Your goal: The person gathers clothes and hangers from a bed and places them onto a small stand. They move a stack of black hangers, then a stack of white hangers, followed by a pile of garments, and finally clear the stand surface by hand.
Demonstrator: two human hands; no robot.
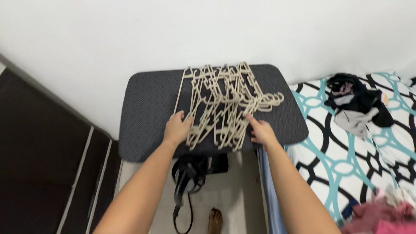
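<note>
Two bare hands reach onto a dark grey padded board (147,108) seen from the head camera, with one heap of cream plastic hangers (225,99) lying across its middle and far half. The hangers overlap too thickly to count exactly; there are many, their hooks bunched toward the right side. The left hand (176,128) rests on the heap's near left edge, fingers loosely curled with the tips touching the hanger bars; whether it actually grips one cannot be told. The right hand (261,131) lies at the near right edge of the heap, fingers stretched forward and touching the lowest hangers, not closed around any. The heap thus sits between and just beyond both hands.

Right of the board is a bed with a white, black and teal patterned sheet (342,164). One pile of dark clothes (355,102) lies on it, well apart from the hands, and one pink garment (381,214) sits at the lower right corner. Under the board, a black strapped bag (188,177) rests on the pale floor, near one bare foot (215,220).
</note>
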